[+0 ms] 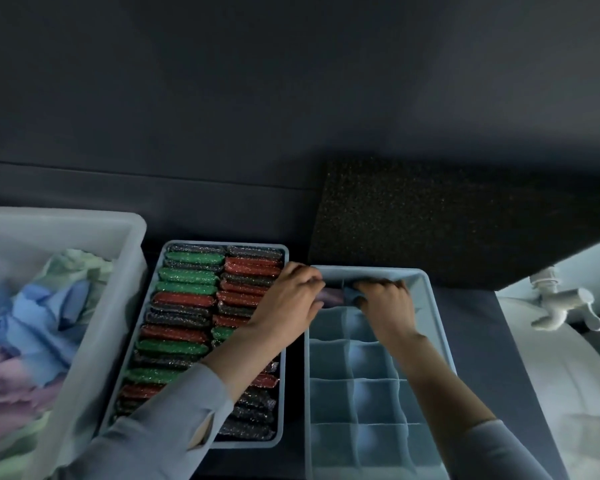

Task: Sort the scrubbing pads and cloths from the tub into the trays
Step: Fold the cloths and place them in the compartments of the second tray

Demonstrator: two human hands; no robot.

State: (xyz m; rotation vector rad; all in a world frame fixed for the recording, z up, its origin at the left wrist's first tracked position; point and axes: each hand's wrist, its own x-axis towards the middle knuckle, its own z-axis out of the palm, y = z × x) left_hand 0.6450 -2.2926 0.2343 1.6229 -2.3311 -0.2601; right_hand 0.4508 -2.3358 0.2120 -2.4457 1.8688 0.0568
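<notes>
Both hands work a cloth into the far row of the divided tray.

Head view: the left hand reaches across the pad tray and its curled fingers pinch at the far left corner of the divided tray, beside a purple cloth tucked in a far cell. The right hand presses down with fingers curled round a blue cloth in the next cell of that far row. The tray's nearer cells hold nothing. Left of it, the pad tray is packed with two columns of green, red and dark scrubbing pads. At far left the white tub holds loose blue, purple and pale green cloths. All rest on a dark surface, a white tap at right.
</notes>
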